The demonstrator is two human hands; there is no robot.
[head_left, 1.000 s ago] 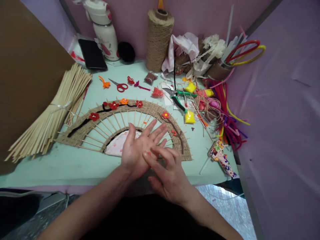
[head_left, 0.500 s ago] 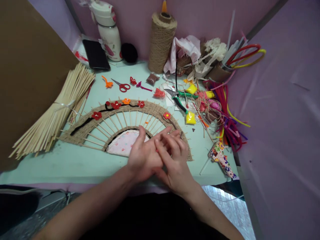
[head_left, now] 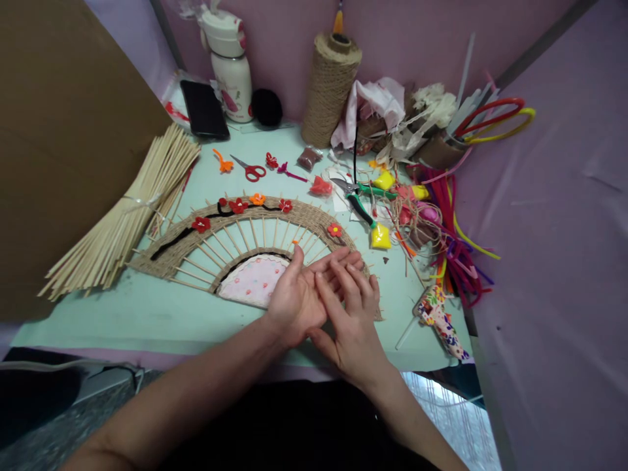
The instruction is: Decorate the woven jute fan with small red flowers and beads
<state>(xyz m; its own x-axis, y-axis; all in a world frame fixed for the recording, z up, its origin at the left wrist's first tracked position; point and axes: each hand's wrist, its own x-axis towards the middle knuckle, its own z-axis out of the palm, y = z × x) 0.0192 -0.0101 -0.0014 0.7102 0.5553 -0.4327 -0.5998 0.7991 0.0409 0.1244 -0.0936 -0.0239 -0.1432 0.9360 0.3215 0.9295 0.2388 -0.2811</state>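
Note:
My left hand [head_left: 299, 301] is held palm up with its thumb raised and its fingers stretched out to the right. Across its palm and fingers lie the slightly bent, spread fingers of my right hand [head_left: 350, 314]; whatever may be between the two palms is hidden. Under and behind both hands is a woven fan [head_left: 196, 242] of twine and thin sticks. Its band carries a black branch [head_left: 171, 243], red flowers [head_left: 201, 224], an orange flower [head_left: 258, 199] and a red flower with a yellow centre [head_left: 334, 229]. Pink patterned cloth [head_left: 250, 278] fills the fan's base.
A stick bundle [head_left: 122, 209] lies left. Behind are a phone [head_left: 203, 110], a bottle [head_left: 233, 85], a twine spool [head_left: 331, 91] and red scissors [head_left: 255, 173]. Green-handled pruners [head_left: 360, 208], yellow clay packets [head_left: 380, 236], pipe cleaners [head_left: 454, 248] and a flowered glue gun [head_left: 441, 320] lie right.
The view has shifted, so the table's things appear slightly farther right. My right fingers have moved a little over my left palm; a small red spot seen between them earlier is out of sight.

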